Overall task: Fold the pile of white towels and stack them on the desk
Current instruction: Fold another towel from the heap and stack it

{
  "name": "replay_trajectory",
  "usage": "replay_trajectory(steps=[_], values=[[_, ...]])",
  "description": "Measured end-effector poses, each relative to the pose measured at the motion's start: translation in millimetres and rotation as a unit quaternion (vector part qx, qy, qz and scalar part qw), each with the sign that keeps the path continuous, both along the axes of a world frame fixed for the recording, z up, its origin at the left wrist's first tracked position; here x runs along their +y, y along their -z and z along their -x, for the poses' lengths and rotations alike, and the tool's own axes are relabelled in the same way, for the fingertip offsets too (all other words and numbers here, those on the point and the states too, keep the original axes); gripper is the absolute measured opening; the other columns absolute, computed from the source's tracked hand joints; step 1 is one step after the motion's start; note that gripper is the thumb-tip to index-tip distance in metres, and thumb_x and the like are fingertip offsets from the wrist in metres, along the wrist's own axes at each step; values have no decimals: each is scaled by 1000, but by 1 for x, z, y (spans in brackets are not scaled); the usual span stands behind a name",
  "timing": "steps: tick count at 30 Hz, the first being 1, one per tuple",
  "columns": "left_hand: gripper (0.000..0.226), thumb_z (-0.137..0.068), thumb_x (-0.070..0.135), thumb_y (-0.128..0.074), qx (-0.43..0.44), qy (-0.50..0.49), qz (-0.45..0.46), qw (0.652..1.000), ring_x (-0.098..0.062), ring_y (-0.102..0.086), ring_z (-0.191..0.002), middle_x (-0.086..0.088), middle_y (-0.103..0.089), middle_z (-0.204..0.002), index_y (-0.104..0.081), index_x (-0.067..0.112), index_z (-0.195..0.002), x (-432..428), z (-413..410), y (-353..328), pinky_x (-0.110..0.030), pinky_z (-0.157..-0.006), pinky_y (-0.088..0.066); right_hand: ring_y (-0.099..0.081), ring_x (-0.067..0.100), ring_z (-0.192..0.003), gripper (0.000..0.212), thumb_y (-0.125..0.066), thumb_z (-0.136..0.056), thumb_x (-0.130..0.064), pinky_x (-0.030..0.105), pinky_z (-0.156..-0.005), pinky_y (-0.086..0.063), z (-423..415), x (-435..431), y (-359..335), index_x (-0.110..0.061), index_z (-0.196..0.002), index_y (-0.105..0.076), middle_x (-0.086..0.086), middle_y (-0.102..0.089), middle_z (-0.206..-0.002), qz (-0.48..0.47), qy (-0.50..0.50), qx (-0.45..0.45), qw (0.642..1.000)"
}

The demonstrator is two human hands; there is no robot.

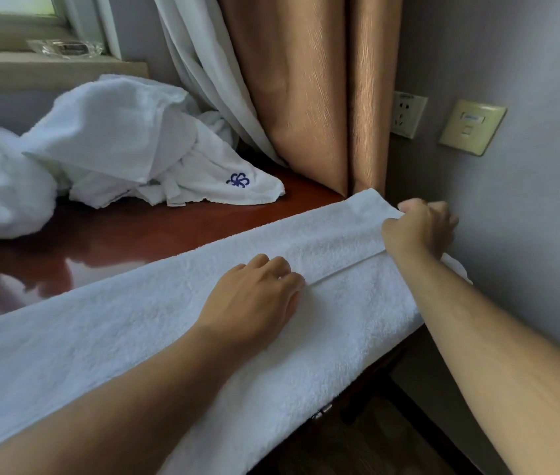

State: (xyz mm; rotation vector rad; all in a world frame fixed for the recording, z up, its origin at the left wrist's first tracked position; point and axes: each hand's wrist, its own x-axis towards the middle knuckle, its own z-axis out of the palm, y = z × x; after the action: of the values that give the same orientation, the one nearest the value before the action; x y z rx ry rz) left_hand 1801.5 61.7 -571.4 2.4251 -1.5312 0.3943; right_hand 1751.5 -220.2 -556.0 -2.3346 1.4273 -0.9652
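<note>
One long white towel [127,341] lies stretched along the near edge of the tabletop [141,234], already doubled lengthwise, with a seam running across its right part. The right hand [419,228] pinches the towel's far end by the wall. The left hand [251,299] rests mid-towel with fingers bent at the seam, and I cannot tell whether it grips or only presses. No finished stack shows, and the rumpled pile [117,138] waits behind, so most of the work seems to remain.
</note>
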Motion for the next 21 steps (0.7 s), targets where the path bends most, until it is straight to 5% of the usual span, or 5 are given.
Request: replay_trajectory(steps=[5, 8, 12, 17, 21], values=[[55, -101, 52, -34, 35, -74, -26, 996, -24, -25, -148, -3, -32, -161, -37, 33, -152, 3, -4, 4, -41, -118, -22, -39, 22, -140, 46, -44, -101, -35, 42, -112, -35, -30, 18, -5, -19, -142, -56, 2, -46, -153, 33, -290, 139, 946], [67, -97, 64, -19, 104, -108, -74, 986, -21, -1, -155, -2, -4, -169, -12, 39, -158, 9, -9, 11, -42, -124, 0, -11, 21, -155, 63, -24, -103, -48, 50, -123, -16, -52, 13, -2, -24, -161, -22, -4, -13, -169, -85, -291, 279, 911], [70, -96, 69, -13, 127, -95, -108, 981, -18, 7, -155, 1, 8, -169, 0, 41, -158, 12, -13, 13, -42, -124, 6, -9, 31, -153, 63, -16, -100, -49, 55, -120, -17, -65, 0, 1, -34, -161, -14, -1, -10, -169, -85, -242, 336, 906], [72, -94, 71, -11, 130, -93, -100, 982, -18, 6, -155, 2, 7, -169, -1, 41, -159, 10, -14, 13, -42, -124, 5, -29, 34, -145, 55, -24, -101, -42, 53, -115, -30, -63, -2, -5, -31, -153, -38, 9, -32, -160, -110, -225, 271, 930], [68, -95, 68, -16, 128, -86, -81, 985, -19, -3, -154, 2, -4, -169, -11, 42, -157, 12, -12, 11, -41, -124, -2, -59, 31, -103, 33, -42, -97, -31, 40, -88, -50, -12, 14, 0, -14, -107, -69, 9, -64, -104, -87, -239, 111, 961]])
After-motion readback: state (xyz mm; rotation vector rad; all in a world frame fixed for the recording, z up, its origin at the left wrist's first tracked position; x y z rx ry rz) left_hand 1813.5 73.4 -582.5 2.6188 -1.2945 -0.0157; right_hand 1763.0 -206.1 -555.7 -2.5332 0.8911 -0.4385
